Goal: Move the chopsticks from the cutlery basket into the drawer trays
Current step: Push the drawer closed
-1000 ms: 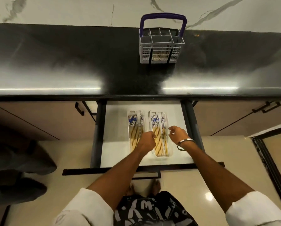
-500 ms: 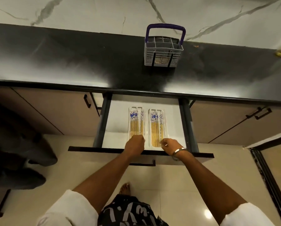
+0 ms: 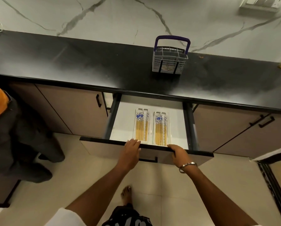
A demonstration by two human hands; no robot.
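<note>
Resting on the dark top edge of the drawer front, both hands sit palm down with nothing held in them. The left hand lies with its fingers draped loosely over the edge, together rather than spread, their tips just at the near end of the left tray. The right hand curls over the same edge further right, fingers bent down over the front panel and thumb side toward the right tray; a metal bangle circles its wrist. How firmly either hand grips the edge cannot be told.

Nearer the camera, a bare foot stands on the pale floor, and the patterned dark garment at the bottom edge is cut off by the frame, as are the white sleeves.

Inside the open drawer, the two clear trays lie side by side on the white bottom, apart from each other. The chopsticks fill them lengthwise, yellow shafts toward the person and blue-and-white ends away; a second batch of chopsticks lies in the right tray. Their near tips are hidden behind the drawer front, and a count is not possible.

Beyond, on the black surface, the cutlery basket stands upright with its purple handle raised. Something brownish shows through its mesh low down, too blurred to name.

At the left edge another person's dark trousers and an orange garment are partly cut off.
</note>
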